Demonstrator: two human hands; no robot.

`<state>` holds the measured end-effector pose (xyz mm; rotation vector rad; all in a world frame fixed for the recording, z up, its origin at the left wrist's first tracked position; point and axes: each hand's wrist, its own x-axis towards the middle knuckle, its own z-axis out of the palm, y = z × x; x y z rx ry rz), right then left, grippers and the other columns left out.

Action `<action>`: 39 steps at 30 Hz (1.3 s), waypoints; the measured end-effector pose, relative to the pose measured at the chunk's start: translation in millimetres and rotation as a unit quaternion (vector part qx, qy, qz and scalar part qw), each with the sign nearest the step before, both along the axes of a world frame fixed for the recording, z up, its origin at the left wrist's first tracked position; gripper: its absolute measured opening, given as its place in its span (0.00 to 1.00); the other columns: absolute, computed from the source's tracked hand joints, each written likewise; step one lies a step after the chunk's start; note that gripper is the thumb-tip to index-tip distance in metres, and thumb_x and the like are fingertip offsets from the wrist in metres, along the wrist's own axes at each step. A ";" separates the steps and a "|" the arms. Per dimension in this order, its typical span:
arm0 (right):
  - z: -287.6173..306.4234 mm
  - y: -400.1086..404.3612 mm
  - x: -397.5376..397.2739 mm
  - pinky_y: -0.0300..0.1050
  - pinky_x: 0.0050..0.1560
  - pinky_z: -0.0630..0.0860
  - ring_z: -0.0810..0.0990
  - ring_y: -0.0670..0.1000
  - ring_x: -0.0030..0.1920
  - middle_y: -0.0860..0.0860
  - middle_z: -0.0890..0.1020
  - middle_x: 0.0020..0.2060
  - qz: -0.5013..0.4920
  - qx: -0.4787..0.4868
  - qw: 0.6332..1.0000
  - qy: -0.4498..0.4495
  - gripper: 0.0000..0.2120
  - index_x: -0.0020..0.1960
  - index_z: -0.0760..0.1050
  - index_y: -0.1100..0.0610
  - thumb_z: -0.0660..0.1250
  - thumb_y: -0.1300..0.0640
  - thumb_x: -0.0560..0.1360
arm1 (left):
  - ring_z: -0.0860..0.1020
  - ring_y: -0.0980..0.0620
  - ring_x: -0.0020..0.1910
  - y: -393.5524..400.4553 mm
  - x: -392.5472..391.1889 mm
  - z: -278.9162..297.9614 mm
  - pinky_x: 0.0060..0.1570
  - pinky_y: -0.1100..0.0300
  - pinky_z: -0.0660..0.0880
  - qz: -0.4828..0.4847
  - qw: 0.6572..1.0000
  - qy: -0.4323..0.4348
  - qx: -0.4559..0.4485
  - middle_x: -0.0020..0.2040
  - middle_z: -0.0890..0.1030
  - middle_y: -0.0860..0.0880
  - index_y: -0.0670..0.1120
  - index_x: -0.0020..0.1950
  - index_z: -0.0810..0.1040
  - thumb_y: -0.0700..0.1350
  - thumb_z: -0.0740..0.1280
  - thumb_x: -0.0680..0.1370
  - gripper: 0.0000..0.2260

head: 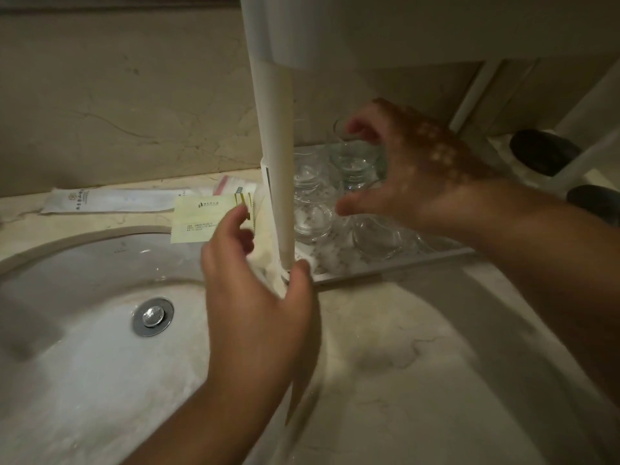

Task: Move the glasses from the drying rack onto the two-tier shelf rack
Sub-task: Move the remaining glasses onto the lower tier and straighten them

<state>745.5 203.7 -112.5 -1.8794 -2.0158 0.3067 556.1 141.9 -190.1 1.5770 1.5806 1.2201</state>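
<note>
Several clear glasses [312,216] stand close together on the lower tray [385,266] of a white rack, behind its upright post [278,156]. My right hand [412,169] reaches in from the right. Its fingers curl over the rim of one glass [355,162] at the back and its thumb sits below it. My left hand [258,283] hovers at the foot of the post with fingers spread and nothing in it; its thumb is at the tray's front corner. The rack's upper tier [402,28] overhangs the glasses.
A white sink basin [84,330] with a metal drain [152,316] fills the lower left. Sachets and a yellow card [201,216] lie on the marble counter [419,347] left of the post. Two dark round objects [543,152] sit at the far right.
</note>
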 end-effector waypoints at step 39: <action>-0.6 0.7 29.5 0.38 0.54 0.63 0.72 0.43 0.64 0.40 0.76 0.64 -0.042 -0.106 0.992 -0.051 0.39 0.67 0.67 0.46 0.79 0.39 0.60 | 0.84 0.51 0.52 3.6 70.8 29.0 0.52 0.51 0.83 -0.176 0.832 -0.401 -0.340 0.49 0.82 0.67 0.64 0.75 0.66 0.49 0.68 0.62 0.40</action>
